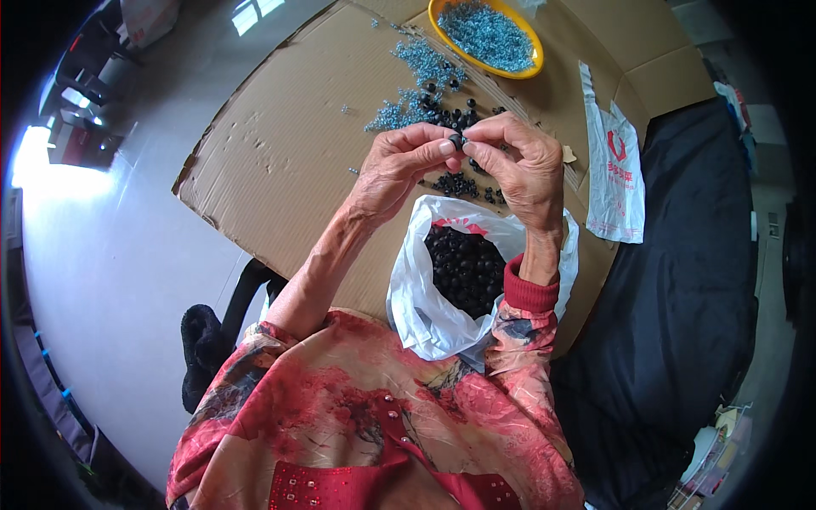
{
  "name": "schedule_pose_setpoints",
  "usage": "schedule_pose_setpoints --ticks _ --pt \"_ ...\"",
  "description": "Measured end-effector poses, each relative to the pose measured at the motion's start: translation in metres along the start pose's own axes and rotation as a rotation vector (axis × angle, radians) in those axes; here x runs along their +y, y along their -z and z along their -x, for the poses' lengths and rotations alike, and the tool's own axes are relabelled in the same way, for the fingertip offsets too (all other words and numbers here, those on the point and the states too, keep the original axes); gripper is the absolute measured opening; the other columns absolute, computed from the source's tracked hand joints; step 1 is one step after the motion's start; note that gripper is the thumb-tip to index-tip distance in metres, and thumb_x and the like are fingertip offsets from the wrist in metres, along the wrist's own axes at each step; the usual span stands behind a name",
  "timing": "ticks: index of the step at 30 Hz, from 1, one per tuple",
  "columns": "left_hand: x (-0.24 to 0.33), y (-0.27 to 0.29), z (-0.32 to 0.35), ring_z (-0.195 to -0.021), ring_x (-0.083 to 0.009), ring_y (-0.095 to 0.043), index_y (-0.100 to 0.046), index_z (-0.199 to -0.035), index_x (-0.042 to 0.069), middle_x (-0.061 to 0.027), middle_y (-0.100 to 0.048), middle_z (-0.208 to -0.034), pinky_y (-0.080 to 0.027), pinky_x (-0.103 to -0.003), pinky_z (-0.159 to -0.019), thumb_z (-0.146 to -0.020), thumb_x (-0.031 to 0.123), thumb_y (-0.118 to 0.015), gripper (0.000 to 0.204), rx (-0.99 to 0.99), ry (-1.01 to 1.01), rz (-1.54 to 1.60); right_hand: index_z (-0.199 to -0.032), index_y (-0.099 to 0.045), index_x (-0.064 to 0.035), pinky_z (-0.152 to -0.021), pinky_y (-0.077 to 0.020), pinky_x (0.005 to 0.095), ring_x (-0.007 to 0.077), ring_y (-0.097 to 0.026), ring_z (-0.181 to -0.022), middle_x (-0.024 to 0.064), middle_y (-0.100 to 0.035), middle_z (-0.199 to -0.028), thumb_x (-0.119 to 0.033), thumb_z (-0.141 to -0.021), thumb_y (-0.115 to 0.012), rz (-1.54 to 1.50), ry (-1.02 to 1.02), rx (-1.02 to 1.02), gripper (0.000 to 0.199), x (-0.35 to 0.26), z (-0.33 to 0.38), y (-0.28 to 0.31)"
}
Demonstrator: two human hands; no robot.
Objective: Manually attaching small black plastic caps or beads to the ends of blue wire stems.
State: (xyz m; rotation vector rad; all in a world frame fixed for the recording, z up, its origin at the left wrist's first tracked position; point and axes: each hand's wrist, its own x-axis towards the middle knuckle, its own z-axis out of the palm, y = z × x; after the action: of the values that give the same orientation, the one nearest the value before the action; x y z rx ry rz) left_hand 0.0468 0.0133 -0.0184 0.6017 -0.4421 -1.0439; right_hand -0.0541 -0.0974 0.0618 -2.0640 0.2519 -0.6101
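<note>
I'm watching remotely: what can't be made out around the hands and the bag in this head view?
- Small dark piece: pinched by left hand and right hand; fingertips cover its shape.
- Blue bits in yellow bowl: too small; top edge cuts the bowl.
- White bag of dark beads: right forearm hides its far side.

1. It looked like a room in a home, used for piecework by hand.
2. A flattened cardboard sheet (280,161) served as the work surface above a pale, glossy tiled floor (127,280).
3. A yellow bowl (442,38) of small blue parts, loose black beads (455,183) and a white plastic bag (442,331) of beads lay there.
4. A dark cushioned seat (688,280) stood alongside.
</note>
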Motion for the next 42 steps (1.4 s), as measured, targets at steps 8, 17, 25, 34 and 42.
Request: schedule_pose_setpoints --ticks 8,17,25,34,42 --pt "-0.002 0.003 0.002 -0.077 -0.0144 -0.061 -0.065 -0.091 0.002 -0.0068 -0.064 -0.082 -0.050 -0.029 -0.077 -0.078 0.015 -0.066 0.018 0.010 0.011 -0.273 -0.078 -0.063 -0.0009 -0.057 -0.0461 0.0217 0.0089 -0.058 -0.063 0.0037 -0.062 -0.070 0.003 -0.069 -0.066 0.062 -0.081 -0.084 0.010 0.004 0.001 0.009" --pt "-0.003 0.002 0.000 -0.076 -0.0127 -0.060 -0.064 -0.095 0.001 -0.0063 -0.064 -0.081 -0.049 -0.026 -0.075 -0.077 0.022 -0.069 0.028 0.008 0.005 -0.270 -0.078 -0.063 -0.0014 -0.058 -0.0481 0.0227 0.0085 -0.059 -0.066 0.0032 -0.063 -0.072 0.002 -0.069 -0.068 0.109 -0.014 -0.090 0.011 0.006 0.000 0.009" --pt "-0.002 -0.008 -0.001 -0.075 -0.0132 -0.059 -0.062 -0.094 0.000 -0.0061 -0.063 -0.081 -0.048 -0.027 -0.074 -0.081 0.018 -0.064 0.022 -0.052 0.050 0.016 -0.087 -0.063 -0.0031 -0.059 -0.0483 0.0227 0.0097 -0.060 -0.069 0.0051 -0.062 -0.075 -0.003 -0.069 -0.070 -0.154 -0.100 0.044 0.020 0.010 0.008 0.017" --pt "-0.005 -0.007 0.004 -0.075 -0.0158 -0.060 -0.060 -0.098 -0.001 -0.0081 -0.062 -0.084 -0.049 -0.033 -0.077 -0.084 0.013 -0.059 0.020 -0.014 0.080 0.144 -0.089 -0.065 -0.0060 -0.058 -0.0462 0.0285 0.0157 -0.057 -0.067 0.0052 -0.057 -0.072 -0.005 -0.070 -0.068 0.129 0.176 -0.020 0.019 0.010 0.010 0.002" --pt "-0.005 0.004 -0.005 -0.071 -0.0150 -0.059 -0.061 -0.092 0.003 -0.0060 -0.062 -0.078 -0.049 -0.034 -0.073 -0.083 0.017 -0.061 0.016 -0.052 0.005 0.191 -0.088 -0.065 -0.0030 -0.057 -0.0447 0.0196 0.0069 -0.056 -0.062 0.0015 -0.063 -0.074 -0.008 -0.079 -0.061 -0.033 -0.134 0.180 0.011 0.024 0.012 0.037"
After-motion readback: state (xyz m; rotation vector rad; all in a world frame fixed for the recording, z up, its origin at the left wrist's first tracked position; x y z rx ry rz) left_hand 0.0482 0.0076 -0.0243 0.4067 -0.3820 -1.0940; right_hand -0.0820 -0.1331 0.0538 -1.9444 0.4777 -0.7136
